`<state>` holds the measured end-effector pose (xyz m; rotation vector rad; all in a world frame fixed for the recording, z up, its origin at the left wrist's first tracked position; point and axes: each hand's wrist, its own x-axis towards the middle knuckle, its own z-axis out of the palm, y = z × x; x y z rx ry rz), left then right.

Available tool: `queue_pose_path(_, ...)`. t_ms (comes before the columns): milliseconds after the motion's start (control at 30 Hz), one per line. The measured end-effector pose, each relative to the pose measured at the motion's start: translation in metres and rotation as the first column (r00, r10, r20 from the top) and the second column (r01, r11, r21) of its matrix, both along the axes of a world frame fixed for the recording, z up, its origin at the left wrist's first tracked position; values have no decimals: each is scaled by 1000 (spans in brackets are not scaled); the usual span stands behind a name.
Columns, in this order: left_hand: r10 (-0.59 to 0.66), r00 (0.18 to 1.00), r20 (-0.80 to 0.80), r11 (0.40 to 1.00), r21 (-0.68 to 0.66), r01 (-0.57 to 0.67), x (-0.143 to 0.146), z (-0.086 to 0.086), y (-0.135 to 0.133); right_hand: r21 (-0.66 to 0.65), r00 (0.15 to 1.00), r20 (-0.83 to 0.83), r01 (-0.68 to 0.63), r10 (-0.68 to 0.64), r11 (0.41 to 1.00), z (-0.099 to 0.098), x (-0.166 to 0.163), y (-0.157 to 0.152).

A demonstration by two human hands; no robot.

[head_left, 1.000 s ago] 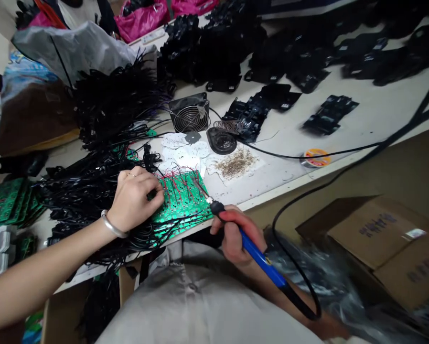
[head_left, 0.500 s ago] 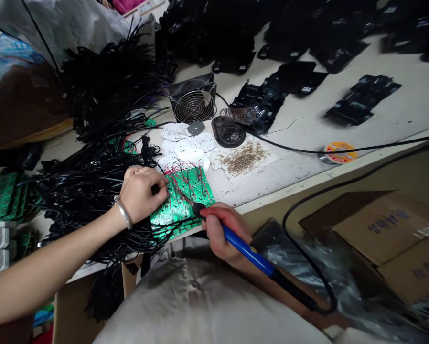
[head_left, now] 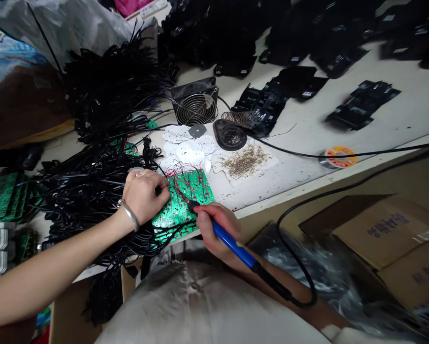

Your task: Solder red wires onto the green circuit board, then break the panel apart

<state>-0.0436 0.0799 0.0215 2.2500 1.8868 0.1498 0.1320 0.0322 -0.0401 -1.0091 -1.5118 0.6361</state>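
A green circuit board (head_left: 178,217) with thin red and black wires rising from it lies at the table's front edge. My right hand (head_left: 216,229) is closed around the blue handle of a soldering iron (head_left: 236,248). The iron's tip points up and left over the middle of the board; whether it touches is too small to tell. My left hand (head_left: 144,193) rests at the board's left edge, fingers pinched together. What lies between its fingertips is hidden. A large heap of black cables (head_left: 81,191) sits beside and under my left wrist.
Behind the board are white discs (head_left: 178,134), a small fan (head_left: 195,105) and an iron stand with a coil (head_left: 230,134). Brown solder bits (head_left: 245,161) and a solder spool (head_left: 339,156) lie to the right. The iron's cord loops off the right edge. Black plastic housings (head_left: 363,105) fill the back.
The soldering iron and my right hand have shifted slightly left, the handle's rear end moving left and up. My left hand stays pinched at the board's left edge.
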Motion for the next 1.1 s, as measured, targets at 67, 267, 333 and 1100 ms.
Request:
queue_pose_path(67, 1, 1000, 8, 1000, -7, -1, 0, 0, 0, 11, 1000, 12, 1, -1, 1000, 0, 0, 0)
queue_pose_path(267, 9, 1000, 18, 1000, -22, -9, 0, 1, 1, 26, 1000, 8, -17, 17, 1000, 1, -1, 1)
queue_pose_path(333, 7, 1000, 15, 1000, -24, -7, 0, 1, 1, 16, 1000, 11, -18, 17, 1000, 1, -1, 1)
queue_pose_path(1100, -1, 1000, -14, 1000, -20, 0, -2, -1, 2, -143, 998, -54, 28, -36, 989, 8, 5, -5)
